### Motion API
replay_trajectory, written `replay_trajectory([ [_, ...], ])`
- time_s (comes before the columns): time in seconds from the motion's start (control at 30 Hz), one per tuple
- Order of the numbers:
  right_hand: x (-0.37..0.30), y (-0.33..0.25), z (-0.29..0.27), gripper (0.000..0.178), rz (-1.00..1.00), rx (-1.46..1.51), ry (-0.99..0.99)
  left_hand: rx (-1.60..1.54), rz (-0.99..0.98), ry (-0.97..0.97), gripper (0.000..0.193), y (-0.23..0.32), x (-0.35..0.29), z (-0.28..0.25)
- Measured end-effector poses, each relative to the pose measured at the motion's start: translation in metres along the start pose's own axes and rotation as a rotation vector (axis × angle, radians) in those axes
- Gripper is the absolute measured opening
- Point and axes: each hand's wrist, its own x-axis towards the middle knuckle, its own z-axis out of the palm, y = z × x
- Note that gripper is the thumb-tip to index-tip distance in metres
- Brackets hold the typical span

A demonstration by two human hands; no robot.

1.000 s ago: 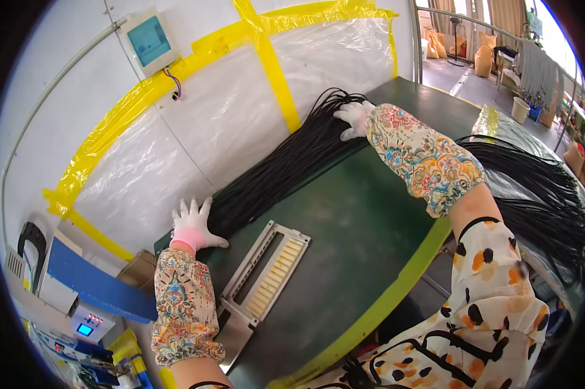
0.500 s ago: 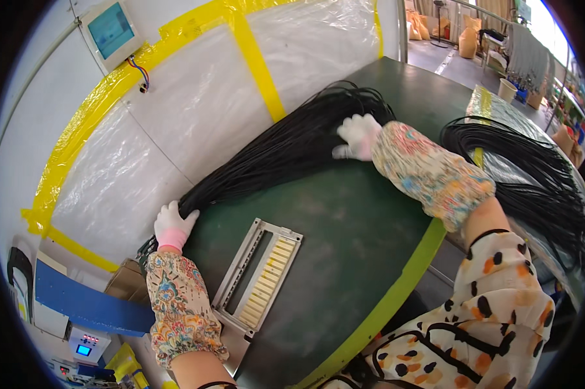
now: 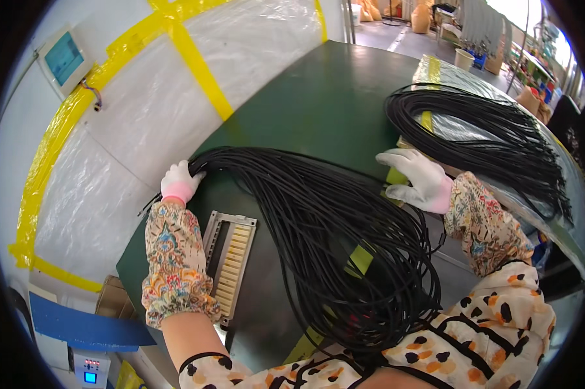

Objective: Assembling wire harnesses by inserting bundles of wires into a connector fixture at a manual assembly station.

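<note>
On the wall box (image 3: pixel 64 59) at upper left, a blue-green screen with marks too small to read. On the control box (image 3: pixel 88 364) at lower left, a lit blue screen and small red lights, with lettering too small to make out.

Reaching forward with the left hand (image 3: pixel 179 183), forearm rising from the lower edge in a flowered sleeve (image 3: pixel 174 259). White-gloved fingers curled together, clamped around the narrow, gathered end of the black cable bundle (image 3: pixel 331 220); short ends poking out past the glove toward lower left.

Bending the right arm, with the right hand (image 3: pixel 422 180) near the table's right edge, fingers pointing left, thumb spread well apart. Just beside the loose cables; impossible to tell whether touching.

Bundle fanned across the green table (image 3: pixel 299 91), looping down toward the patterned shirt (image 3: pixel 461 350). Beside the left forearm, a metal frame (image 3: pixel 235 256) with cream blocks in a row. To the right, on plastic sheeting (image 3: pixel 457 74), a second black bundle (image 3: pixel 493 123), bent into a loop.
</note>
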Motion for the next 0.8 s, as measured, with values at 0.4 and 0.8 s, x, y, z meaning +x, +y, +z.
replay_trajectory([
  [0.4, -0.081, 0.052, 0.031, 0.051, 0.344, 1.291, -0.091, -0.535, 0.220, -0.094, 0.058, 0.040, -0.074, -0.064],
  [0.8, -0.074, 0.066, 0.046, 0.043, 0.369, 2.002, -0.250, -1.678, -0.204, -1.259, 0.054, 0.142, -0.408, -0.077],
])
